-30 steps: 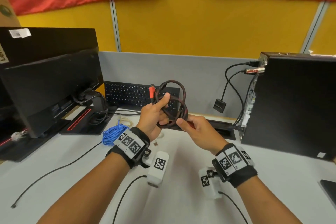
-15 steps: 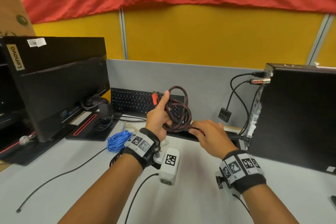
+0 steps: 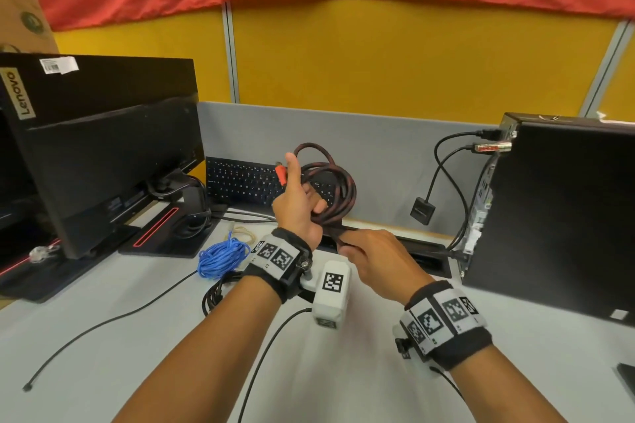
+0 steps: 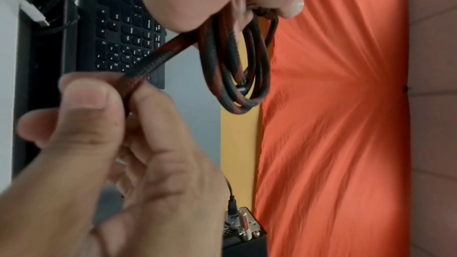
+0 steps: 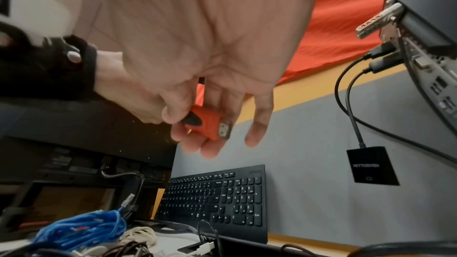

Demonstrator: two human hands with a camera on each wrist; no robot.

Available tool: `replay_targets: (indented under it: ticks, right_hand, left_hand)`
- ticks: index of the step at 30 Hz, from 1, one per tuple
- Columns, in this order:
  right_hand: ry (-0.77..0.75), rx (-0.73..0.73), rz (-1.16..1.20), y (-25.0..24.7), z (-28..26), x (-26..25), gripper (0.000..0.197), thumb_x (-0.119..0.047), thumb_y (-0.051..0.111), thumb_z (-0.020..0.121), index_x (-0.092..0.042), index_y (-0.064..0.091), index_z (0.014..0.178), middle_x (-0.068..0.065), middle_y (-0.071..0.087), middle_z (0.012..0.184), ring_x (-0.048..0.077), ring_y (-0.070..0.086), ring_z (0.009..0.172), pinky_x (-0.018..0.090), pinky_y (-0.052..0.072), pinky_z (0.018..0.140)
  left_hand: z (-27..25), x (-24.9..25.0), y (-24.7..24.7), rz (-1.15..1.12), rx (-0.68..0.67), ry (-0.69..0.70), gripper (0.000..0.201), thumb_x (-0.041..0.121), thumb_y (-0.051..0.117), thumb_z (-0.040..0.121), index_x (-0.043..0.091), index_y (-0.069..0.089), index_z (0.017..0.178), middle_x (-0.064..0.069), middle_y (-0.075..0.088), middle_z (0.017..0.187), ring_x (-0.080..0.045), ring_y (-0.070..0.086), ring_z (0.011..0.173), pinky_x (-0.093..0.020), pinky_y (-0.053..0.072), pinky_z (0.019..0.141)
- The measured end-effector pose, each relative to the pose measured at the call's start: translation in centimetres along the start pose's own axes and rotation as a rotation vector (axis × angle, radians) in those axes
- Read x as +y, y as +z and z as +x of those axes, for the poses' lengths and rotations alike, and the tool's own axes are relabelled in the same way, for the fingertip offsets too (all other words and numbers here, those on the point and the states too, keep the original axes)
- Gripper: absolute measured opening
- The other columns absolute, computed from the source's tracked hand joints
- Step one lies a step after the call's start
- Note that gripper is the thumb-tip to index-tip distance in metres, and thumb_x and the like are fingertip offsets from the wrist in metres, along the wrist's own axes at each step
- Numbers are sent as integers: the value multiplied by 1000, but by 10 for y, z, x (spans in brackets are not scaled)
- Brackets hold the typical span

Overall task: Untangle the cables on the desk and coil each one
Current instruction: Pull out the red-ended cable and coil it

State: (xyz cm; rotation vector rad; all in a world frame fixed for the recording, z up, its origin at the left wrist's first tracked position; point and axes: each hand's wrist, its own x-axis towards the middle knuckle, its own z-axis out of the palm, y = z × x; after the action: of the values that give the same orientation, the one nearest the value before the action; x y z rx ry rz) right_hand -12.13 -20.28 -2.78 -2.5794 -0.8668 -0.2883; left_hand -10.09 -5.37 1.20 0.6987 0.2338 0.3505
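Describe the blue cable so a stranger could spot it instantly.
Find the black monitor on the left of the desk. Right of its stand, before the keyboard, lies the blue cable in a loose heap. Nothing else on the desk is bright blue.

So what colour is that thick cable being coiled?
The braided cable is black with dark red patches, clearest in the left wrist view.

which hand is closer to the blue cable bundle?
Left. The left hand holds the coiled braided cable just above-right of the blue cable bundle; the right hand pinches that cable's tail farther right, past the left wrist.
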Motion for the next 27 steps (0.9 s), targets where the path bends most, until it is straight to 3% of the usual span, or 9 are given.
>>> replay_targets:
  ticks: [3, 6, 9, 11, 15, 18, 22, 24, 27]
  right_hand:
    - [-13, -49, 67, -4, -4, -1, 25, -24, 48, 103, -12, 62, 86, 4, 64, 78, 24, 57, 74, 43, 49, 70]
    - [-17, -105, 91, -2, -10, 3, 23, -24, 49, 103, -12, 64, 90, 5, 67, 82, 25, 60, 76, 43, 51, 71]
    - [6, -157, 45, -2, -13, 12, 20, -28, 52, 103, -20, 65, 90, 1, 68, 84, 23, 62, 76, 42, 53, 69]
    - [39, -179, -57, -5, -10, 17, 22, -29, 51, 103, -22, 63, 86, -3, 66, 83, 20, 60, 77, 36, 45, 69]
    - [147, 6, -171, -11, -6, 33, 17, -27, 53, 103, -28, 70, 106, -3, 64, 99, 20, 59, 95, 35, 45, 84]
    - [284, 163, 331, -12, -9, 48, 18, -18, 80, 86, -23, 75, 102, 0, 70, 95, 12, 65, 87, 13, 50, 69]
    - [302, 410, 1108, -8, -14, 56, 35, -12, 89, 66, -5, 73, 97, 9, 67, 74, 18, 57, 59, 21, 52, 59]
    - [265, 475, 1379, -5, -13, 51, 34, -14, 83, 69, -4, 70, 98, 4, 66, 74, 13, 57, 63, 20, 53, 64]
    - [207, 571, 1629, 0, -6, 40, 33, -14, 73, 81, -5, 69, 112, -2, 74, 93, 9, 65, 82, 19, 55, 77]
  left_hand:
    - [1, 1, 0, 8, 9, 12, 45, 57, 77, 78, 24, 51, 62, 6, 38, 50, -11, 33, 44, -26, 36, 51]
    - [10, 14, 3, -47, 54, 19, 40, 41, 83, 78, 20, 52, 64, 6, 40, 48, -11, 38, 39, -23, 42, 47]
    - [10, 14, 6, -11, 43, 4, 37, 30, 79, 84, 19, 51, 63, 7, 37, 44, -9, 34, 35, -20, 35, 40]
    - [8, 3, 2, 71, 15, 39, 38, 30, 75, 89, 19, 50, 62, 6, 37, 45, -8, 31, 35, -20, 30, 38]
    - [7, -5, -8, 208, -77, 75, 36, 40, 69, 92, 15, 57, 69, 3, 47, 55, -9, 37, 42, -23, 36, 42]
    - [7, -9, -16, 278, -139, 106, 36, 43, 64, 94, 14, 60, 75, 4, 49, 55, -10, 42, 45, -28, 47, 51]
    - [4, -12, -19, 288, -97, 117, 40, 50, 63, 93, 15, 55, 76, 6, 31, 51, -10, 34, 44, -29, 48, 51]
    - [3, -13, -21, 233, -95, 93, 51, 67, 65, 80, 20, 51, 68, 6, 31, 50, -10, 33, 43, -28, 46, 48]
    - [2, -17, -22, 129, -139, 15, 68, 91, 54, 57, 23, 47, 58, 4, 37, 50, -14, 37, 41, -26, 46, 47]
